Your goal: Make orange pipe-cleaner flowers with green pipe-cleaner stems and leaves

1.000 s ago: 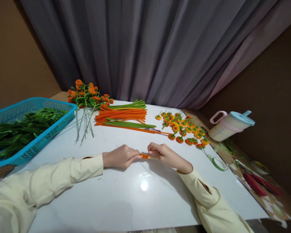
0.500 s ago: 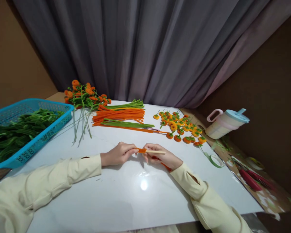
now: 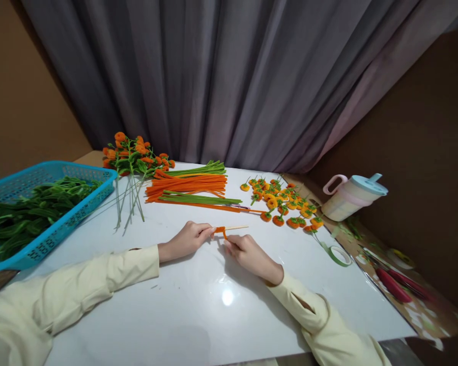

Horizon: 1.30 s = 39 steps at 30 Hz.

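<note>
My left hand (image 3: 185, 240) pinches a thin wooden stick (image 3: 234, 228) that points right, level above the white table (image 3: 198, 310). An orange pipe cleaner (image 3: 222, 231) is wound in a small coil around the stick near my left fingertips. My right hand (image 3: 248, 254) sits just below the stick and grips the loose end of that pipe cleaner. Both wrists rest on the table.
A blue basket (image 3: 57, 223) of green leaves stands at left. Finished orange flowers on stems (image 3: 132, 155), bundles of orange and green pipe cleaners (image 3: 189, 188) and several small orange blossoms (image 3: 282, 203) lie behind. A roll of green tape (image 3: 338, 255), red scissors (image 3: 395, 285) and a jug (image 3: 353, 195) are at right.
My right hand has let go of the stick's right part and dropped below it, pulling the orange end down. The stick now juts free to the right.
</note>
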Each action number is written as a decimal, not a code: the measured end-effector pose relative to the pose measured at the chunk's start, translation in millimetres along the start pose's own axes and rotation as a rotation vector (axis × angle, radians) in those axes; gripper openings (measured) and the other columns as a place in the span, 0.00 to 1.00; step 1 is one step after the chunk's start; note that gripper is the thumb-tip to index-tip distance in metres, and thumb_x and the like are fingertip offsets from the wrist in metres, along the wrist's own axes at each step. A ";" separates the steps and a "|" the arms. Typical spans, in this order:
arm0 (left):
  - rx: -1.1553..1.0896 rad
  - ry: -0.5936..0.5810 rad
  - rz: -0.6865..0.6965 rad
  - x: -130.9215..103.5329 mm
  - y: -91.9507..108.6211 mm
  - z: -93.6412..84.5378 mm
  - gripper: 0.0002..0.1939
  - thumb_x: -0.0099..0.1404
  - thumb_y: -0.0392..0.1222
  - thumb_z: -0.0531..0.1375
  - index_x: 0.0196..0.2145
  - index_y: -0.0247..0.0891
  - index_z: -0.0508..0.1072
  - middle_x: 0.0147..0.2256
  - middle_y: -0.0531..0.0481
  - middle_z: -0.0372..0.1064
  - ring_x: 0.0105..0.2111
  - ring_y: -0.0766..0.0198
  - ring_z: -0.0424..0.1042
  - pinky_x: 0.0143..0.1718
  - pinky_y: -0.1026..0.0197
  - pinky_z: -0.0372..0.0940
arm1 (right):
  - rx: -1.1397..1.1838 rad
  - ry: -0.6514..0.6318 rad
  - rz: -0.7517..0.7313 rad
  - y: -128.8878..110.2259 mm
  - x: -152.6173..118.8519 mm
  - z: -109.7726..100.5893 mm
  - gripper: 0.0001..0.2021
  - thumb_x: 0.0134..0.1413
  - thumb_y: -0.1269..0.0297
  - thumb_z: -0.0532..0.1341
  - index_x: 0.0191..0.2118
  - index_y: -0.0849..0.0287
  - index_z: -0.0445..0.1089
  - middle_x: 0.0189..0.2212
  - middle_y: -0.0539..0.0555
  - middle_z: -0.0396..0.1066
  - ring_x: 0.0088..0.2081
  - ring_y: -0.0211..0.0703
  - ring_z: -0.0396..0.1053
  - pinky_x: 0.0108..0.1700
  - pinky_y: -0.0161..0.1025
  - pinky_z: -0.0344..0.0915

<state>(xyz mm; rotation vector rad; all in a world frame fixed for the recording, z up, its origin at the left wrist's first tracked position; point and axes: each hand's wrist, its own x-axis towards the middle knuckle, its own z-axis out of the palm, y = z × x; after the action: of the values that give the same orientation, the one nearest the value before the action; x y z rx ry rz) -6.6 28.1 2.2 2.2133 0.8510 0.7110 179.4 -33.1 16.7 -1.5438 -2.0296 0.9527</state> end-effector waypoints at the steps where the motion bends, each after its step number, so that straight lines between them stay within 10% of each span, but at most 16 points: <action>1: 0.005 -0.007 0.013 -0.3 -0.7 0.2 0.20 0.67 0.45 0.47 0.25 0.34 0.70 0.19 0.56 0.61 0.20 0.71 0.56 0.24 0.68 0.53 | -0.181 0.033 -0.046 -2.0 -1.9 0.8 0.09 0.55 0.70 0.51 0.24 0.60 0.61 0.18 0.50 0.63 0.21 0.35 0.55 0.27 0.34 0.47; 6: 0.034 -0.037 0.103 -2.0 -2.7 1.2 0.20 0.67 0.44 0.46 0.22 0.34 0.68 0.17 0.56 0.58 0.19 0.71 0.53 0.23 0.68 0.51 | -0.796 0.000 -0.214 -6.5 -7.5 -5.5 0.08 0.44 0.76 0.52 0.32 0.61 0.65 0.25 0.54 0.70 0.25 0.40 0.63 0.26 0.37 0.41; 12: 0.012 -0.114 0.162 -3.3 -2.1 1.5 0.20 0.66 0.43 0.48 0.21 0.34 0.69 0.14 0.57 0.54 0.17 0.72 0.49 0.21 0.68 0.50 | -0.851 0.003 -0.225 -3.2 -8.5 -23.1 0.12 0.41 0.78 0.51 0.33 0.61 0.65 0.24 0.54 0.69 0.24 0.39 0.61 0.26 0.37 0.39; 16: -0.096 -0.209 0.130 -3.0 1.1 -3.5 0.22 0.66 0.47 0.48 0.22 0.32 0.71 0.15 0.55 0.57 0.16 0.73 0.49 0.20 0.68 0.49 | -0.501 0.005 -0.144 -1.9 -4.8 -28.0 0.08 0.50 0.73 0.50 0.23 0.59 0.61 0.16 0.48 0.58 0.19 0.34 0.51 0.25 0.35 0.42; 21: -0.383 -0.316 -0.034 -2.4 4.2 -8.7 0.23 0.63 0.53 0.51 0.23 0.31 0.71 0.13 0.57 0.50 0.16 0.73 0.46 0.17 0.67 0.43 | 0.359 -0.378 0.098 2.0 0.2 -29.2 0.18 0.55 0.53 0.51 0.20 0.59 0.58 0.12 0.44 0.51 0.15 0.30 0.45 0.19 0.32 0.42; 25: -0.529 -0.226 -0.161 -1.9 2.0 -5.8 0.22 0.62 0.55 0.51 0.24 0.32 0.68 0.13 0.61 0.43 0.14 0.73 0.43 0.16 0.67 0.42 | 0.652 -0.294 0.116 4.7 2.4 -16.7 0.12 0.55 0.56 0.51 0.28 0.59 0.60 0.11 0.42 0.52 0.13 0.29 0.38 0.15 0.31 0.36; 31: -0.243 0.028 -0.129 0.5 -0.6 1.8 0.20 0.64 0.50 0.49 0.26 0.32 0.71 0.21 0.55 0.60 0.23 0.69 0.55 0.26 0.66 0.53 | 0.022 -0.136 0.110 -0.8 8.5 -2.1 0.18 0.62 0.64 0.36 0.33 0.61 0.61 0.12 0.44 0.50 0.13 0.32 0.46 0.18 0.31 0.47; 39: -0.127 -0.042 -0.094 8.3 -11.4 -11.0 0.21 0.65 0.48 0.48 0.25 0.32 0.73 0.21 0.53 0.64 0.23 0.68 0.57 0.26 0.67 0.53 | -0.479 -0.128 -0.066 -21.9 31.5 -43.1 0.08 0.41 0.80 0.54 0.21 0.60 0.62 0.18 0.51 0.60 0.23 0.37 0.55 0.28 0.36 0.42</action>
<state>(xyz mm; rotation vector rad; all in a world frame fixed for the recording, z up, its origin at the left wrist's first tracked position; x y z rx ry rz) -12.9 44.8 2.9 2.0545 0.8593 0.6532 184.9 5.2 59.6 -1.6637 -2.5168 0.5753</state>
